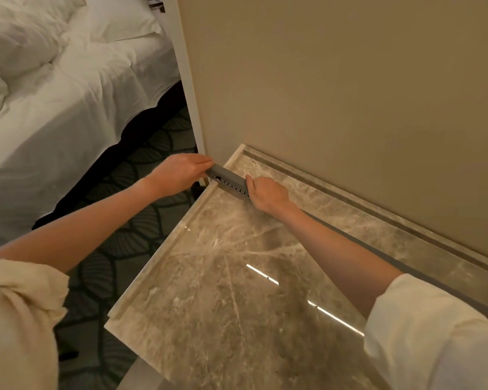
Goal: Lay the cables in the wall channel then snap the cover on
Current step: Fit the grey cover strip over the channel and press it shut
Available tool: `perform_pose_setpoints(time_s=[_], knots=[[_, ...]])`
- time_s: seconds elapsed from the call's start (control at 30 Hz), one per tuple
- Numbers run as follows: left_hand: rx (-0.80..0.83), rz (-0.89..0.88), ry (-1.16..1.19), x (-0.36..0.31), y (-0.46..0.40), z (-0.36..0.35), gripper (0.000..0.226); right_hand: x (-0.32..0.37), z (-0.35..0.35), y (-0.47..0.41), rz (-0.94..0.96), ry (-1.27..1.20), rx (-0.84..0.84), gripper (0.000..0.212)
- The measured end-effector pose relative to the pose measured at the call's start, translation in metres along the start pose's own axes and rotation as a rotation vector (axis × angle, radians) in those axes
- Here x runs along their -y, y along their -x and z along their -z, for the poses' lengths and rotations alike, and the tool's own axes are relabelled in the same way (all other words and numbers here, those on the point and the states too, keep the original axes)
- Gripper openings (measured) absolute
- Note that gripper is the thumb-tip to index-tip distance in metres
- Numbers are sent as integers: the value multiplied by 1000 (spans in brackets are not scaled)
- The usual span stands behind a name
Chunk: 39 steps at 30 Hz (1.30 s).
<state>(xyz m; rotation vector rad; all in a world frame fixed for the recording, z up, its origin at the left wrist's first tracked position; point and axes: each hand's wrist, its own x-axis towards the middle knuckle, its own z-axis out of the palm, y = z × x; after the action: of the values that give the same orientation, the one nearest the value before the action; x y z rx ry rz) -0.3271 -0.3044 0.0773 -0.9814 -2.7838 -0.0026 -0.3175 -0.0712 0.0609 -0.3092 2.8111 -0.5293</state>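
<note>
At the far left corner of the marble desk [237, 277], we've got both hands on the grey channel [228, 180], which runs along the desk's back edge, near the beige wall [350, 94] and the raised back ledge [335, 190]. Our left hand [178, 173] pinches the channel's end, fingers closed on it, just past the desk's left edge. Our right hand [268, 192] is clamped over the channel a bit further along. A row of small slots shows on the channel's side btw the hands. Can't tell if cables sit inside. White bed [54, 108] and patterned carpet [141, 220] lie off the desk's left edge.
</note>
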Motion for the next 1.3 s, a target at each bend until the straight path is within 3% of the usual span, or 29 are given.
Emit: perform_pose_setpoints(time_s=[0.33,0.57,0.67,0.8,0.9,1.0,1.17,1.3], knots=[[-259,-244,-129,15,6,-25,26,50,-7,-44,-133,-233,79,46],[-390,-291,-206,19,8,-35,24,54,-21,-42,-139,-82,-140,43],[-300,-202,-36,17,6,-21,28,55,-25,-42,-114,-40,-155,38],[-64,217,184,13,-35,-4,55,55,-26,-40,-129,-43,-196,40],[190,380,333,7,-71,-9,60,56,-26,-41,-167,-77,-215,43],[367,369,364,1,-82,-24,57,54,-29,-41,-181,-96,-220,43],[317,271,295,4,-78,-32,53,49,-26,-51,-453,-317,-207,50],[315,244,284,2,-79,-32,53,56,-27,-48,-427,-262,-298,43]])
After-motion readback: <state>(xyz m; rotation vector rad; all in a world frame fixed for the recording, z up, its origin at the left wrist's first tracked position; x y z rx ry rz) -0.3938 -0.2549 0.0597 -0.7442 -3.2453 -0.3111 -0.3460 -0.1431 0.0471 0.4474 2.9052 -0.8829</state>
